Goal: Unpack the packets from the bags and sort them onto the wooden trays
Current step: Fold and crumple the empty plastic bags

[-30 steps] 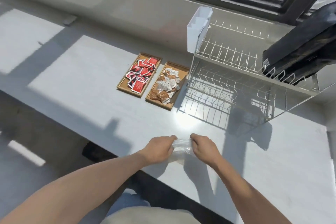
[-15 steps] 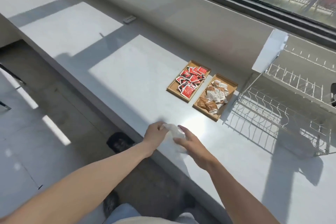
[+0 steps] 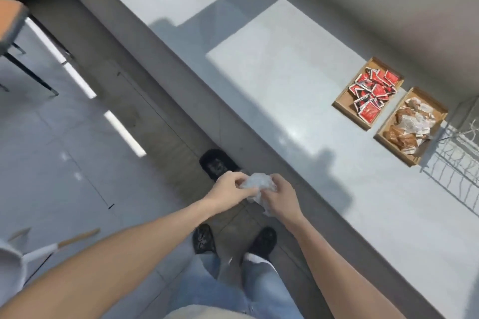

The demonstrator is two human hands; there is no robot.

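A crumpled clear plastic bag (image 3: pixel 255 185) is bunched between both hands, off the counter's front edge and above the floor. My left hand (image 3: pixel 229 189) grips its left side and my right hand (image 3: pixel 281 195) grips its right side. Two wooden trays sit far right on the grey counter. The left tray (image 3: pixel 342 101) holds several red packets (image 3: pixel 372 93). The right tray (image 3: pixel 383 137) holds several brown and white packets (image 3: pixel 410 123).
The grey counter (image 3: pixel 285 85) runs diagonally from top left to bottom right. A wire dish rack (image 3: pixel 464 153) stands at the right edge. A table with dark legs (image 3: pixel 15 41) is at far left. A white pan with a wooden handle (image 3: pixel 39 254) is at lower left.
My view swung left and down, so the trays shifted to the right. Both hands carried the bag back off the counter and bunched it into a tighter ball.
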